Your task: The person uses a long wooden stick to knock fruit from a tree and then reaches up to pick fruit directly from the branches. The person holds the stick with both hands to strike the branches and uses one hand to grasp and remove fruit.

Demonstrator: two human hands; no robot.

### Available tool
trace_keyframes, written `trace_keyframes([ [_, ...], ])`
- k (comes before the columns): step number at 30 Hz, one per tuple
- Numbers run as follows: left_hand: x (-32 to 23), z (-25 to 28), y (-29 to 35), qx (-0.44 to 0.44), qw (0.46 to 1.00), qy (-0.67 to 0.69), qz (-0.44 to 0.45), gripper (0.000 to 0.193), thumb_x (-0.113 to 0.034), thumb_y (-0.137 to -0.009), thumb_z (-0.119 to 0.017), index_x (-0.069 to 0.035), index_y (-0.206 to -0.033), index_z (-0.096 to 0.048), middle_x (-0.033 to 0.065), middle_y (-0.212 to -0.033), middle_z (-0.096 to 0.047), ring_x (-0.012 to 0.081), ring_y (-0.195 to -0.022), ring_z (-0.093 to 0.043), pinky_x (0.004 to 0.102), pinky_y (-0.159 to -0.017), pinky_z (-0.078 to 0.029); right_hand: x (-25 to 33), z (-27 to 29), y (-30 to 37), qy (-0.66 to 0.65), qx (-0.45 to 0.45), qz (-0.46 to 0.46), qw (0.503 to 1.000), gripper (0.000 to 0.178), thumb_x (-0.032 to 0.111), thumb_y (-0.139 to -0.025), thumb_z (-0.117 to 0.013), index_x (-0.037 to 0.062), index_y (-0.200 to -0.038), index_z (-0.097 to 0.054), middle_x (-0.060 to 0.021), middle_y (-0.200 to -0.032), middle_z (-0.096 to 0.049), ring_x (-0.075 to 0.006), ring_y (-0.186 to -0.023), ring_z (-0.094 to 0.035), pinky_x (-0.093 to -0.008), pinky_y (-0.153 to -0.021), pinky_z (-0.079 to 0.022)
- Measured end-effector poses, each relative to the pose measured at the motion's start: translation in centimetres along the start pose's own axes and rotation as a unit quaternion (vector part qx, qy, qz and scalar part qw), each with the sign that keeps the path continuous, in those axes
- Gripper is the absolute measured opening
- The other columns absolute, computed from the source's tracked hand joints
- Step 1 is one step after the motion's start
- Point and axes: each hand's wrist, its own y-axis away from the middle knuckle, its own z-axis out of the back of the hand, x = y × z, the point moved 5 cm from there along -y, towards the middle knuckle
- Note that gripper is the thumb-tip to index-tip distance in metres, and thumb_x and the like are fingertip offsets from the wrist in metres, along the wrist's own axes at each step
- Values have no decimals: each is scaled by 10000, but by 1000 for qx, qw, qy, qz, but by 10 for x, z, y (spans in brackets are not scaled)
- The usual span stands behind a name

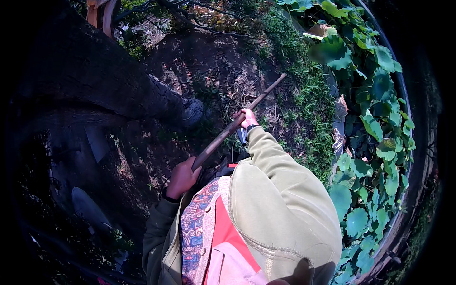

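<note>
The pole is brown. Below the pole, the jacket is olive green, the shirt has a curling pattern in blue and red, and the inner layer is plain red. Left of the pole, the trunk is dark brown. Right of it, the broad leaves are bluish green, with a few brown.

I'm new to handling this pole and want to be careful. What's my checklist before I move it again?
1. Left hand gripping the wooden pole: ok, at its lower end in view.
2. Right hand gripping it: ok, farther up.
3. Pole apart from the tree trunk: ok, a gap shows in view.
4. Far tip short of the large green leaves: ok.
5. Tip off the ground: cannot tell.
6. Footing: cannot tell, feet not visible.
</note>
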Motion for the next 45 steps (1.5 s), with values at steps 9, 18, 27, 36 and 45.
trace_keyframes([
  [9, 12, -21, -6, -4, 999, 40, 7, 227, -164, -827, -664, -39, -976, -548, 227, -761, -610, 444, -754, -595, 510, -613, -457, 29, 12, 11, 18, -15, 48, 999, 137, 118, -829, -564, 59, -754, -465, -81, -635, -508, -233, -593, -537, -407, -649, -508],
  [18, 10, -5, 28, 8, 997, 35, 65, 219, -162, -814, -672, -32, -937, -544, 234, -749, -605, 443, -748, -595, 515, -614, -460, -19, 22, 8, 52, -1, -71, 996, 95, 116, -888, -506, 28, -874, -474, -131, -737, -520, -290, -707, -535, -445, -712, -506],
  [27, 23, -28, 21, -2, 996, 78, 54, 248, -187, -831, -660, -48, -1006, -551, 235, -798, -611, 444, -777, -593, 513, -627, -455, 19, 37, 7, 66, -6, -28, 997, 110, 108, -827, -542, 18, -783, -495, -109, -706, -539, -265, -687, -555, -419, -727, -507],
  [36, 31, -19, 39, -17, 995, 65, 78, 244, -145, -821, -665, -16, -1005, -571, 241, -817, -611, 435, -782, -596, 480, -626, -455, -39, 42, -11, 50, -25, -98, 994, 84, 101, -839, -536, 36, -857, -487, -124, -714, -531, -283, -669, -544, -450, -679, -510],
  [45, 103, 65, 127, -20, 962, 127, 239, 375, -115, -790, -706, 11, -1128, -603, 125, -843, -640, 168, -741, -603, 316, -681, -479, -147, -63, 55, 93, 1, -148, 985, 117, 92, -883, -465, 29, -970, -418, -138, -849, -501, -278, -768, -530, -472, -783, -520],
])
